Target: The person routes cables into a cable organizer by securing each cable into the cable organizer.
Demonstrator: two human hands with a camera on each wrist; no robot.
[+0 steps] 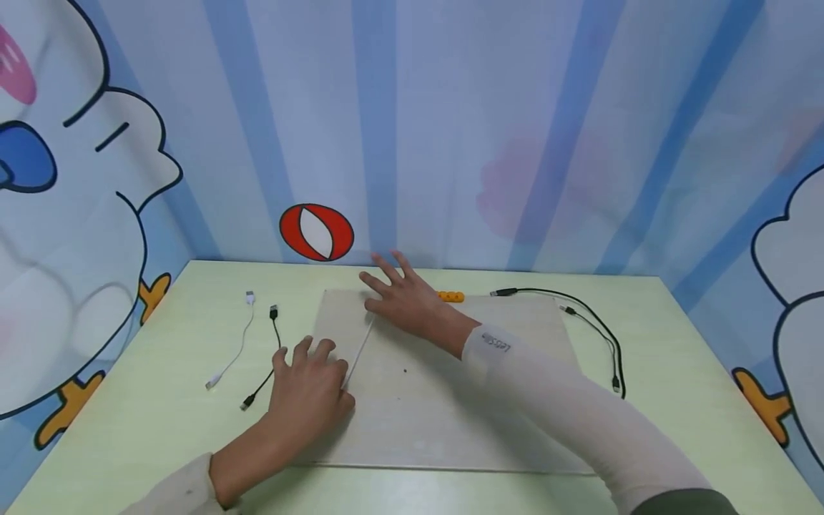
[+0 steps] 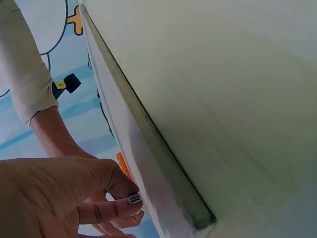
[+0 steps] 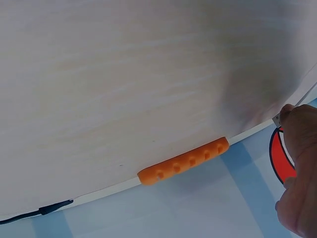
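A thin white cable [image 1: 360,350] runs over a pale board [image 1: 450,443] between my two hands. My left hand [image 1: 310,392] is at the board's left side, near the cable's closer end. Its thumb and index finger pinch a small metal plug [image 2: 134,198] in the left wrist view. Near the board's back edge, my right hand [image 1: 412,304] has its other fingers spread. The right wrist view shows its thumb and finger pinching the other metal plug [image 3: 276,120]. Just beyond that wrist lies an orange notched bar [image 1: 450,296], partly hidden in the head view.
Left of the board lie a short white cable [image 1: 242,343] and a short black cable [image 1: 277,332]. A thick black cable [image 1: 601,320] curves along the right side, with a thinner dark one [image 1: 599,330] inside its curve. A printed blue curtain [image 1: 438,143] stands behind the table.
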